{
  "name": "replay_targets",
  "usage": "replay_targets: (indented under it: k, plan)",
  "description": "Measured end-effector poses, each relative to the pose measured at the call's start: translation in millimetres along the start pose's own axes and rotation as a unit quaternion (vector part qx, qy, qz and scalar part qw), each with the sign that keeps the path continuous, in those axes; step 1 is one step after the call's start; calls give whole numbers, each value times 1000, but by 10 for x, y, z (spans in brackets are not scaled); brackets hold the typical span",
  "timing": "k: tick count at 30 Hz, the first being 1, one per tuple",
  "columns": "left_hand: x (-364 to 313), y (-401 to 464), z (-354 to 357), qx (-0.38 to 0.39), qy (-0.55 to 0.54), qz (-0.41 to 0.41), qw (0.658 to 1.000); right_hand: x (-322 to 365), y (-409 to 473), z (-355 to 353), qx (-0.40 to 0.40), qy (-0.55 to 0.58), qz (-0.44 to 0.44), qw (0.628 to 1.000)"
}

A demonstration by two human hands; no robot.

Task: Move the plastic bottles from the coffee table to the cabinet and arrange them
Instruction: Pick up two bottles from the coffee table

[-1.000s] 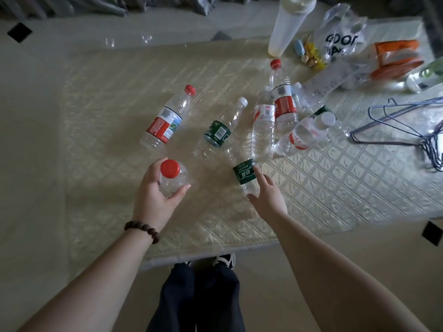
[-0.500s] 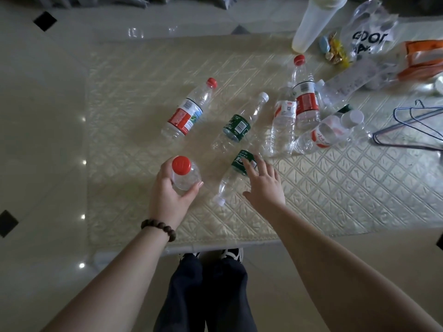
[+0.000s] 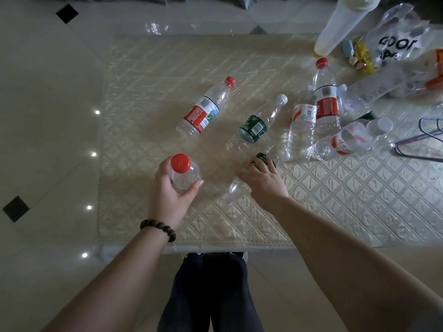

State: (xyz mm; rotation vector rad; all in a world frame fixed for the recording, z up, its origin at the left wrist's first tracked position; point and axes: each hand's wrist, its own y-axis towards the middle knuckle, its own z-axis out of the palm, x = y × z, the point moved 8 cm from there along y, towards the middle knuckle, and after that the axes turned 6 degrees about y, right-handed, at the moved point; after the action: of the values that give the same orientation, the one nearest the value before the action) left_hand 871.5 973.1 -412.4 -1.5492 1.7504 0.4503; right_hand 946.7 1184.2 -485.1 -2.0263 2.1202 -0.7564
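Observation:
My left hand [image 3: 171,196] holds an upright clear bottle with a red cap [image 3: 183,172] near the front of the coffee table [image 3: 143,212]. My right hand [image 3: 265,182] lies over a green-label bottle [image 3: 236,186] that rests on its side, fingers curled around its label. Farther back lie a red-label bottle [image 3: 203,111], another green-label bottle [image 3: 257,123], and several more clear bottles [image 3: 326,104] bunched at the right.
A tall translucent container [image 3: 340,22], a printed plastic bag [image 3: 398,44], wrapped sweets [image 3: 359,53] and orange packets [image 3: 437,65] crowd the back right. Wire hangers [image 3: 422,137] lie at the right edge. Tiled floor [image 3: 43,116] lies left; my legs stand below the table edge.
My right hand has slid forward onto the lying green-label bottle and closed around its label. The left hand keeps its red-capped bottle. The view has shifted left.

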Motion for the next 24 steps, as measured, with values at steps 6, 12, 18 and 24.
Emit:
replay_targets:
  k: [6, 12, 18, 24]
  plan:
    - [-269, -24, -256, -19, -10, 12, 1000, 61, -99, -544, -71, 178, 102, 976]
    - [-976, -90, -775, -40, -12, 40, 998, 261, -617, -1559, -170, 291, 149, 930]
    - [-1648, -147, -1317, -43, -21, 94, 994, 511, -1324, -2409, -254, 329, 198, 888]
    - [-2162, -323, -1578, -10, -19, 162, 987, 695, -2010, -2854, -342, 370, 253, 826]
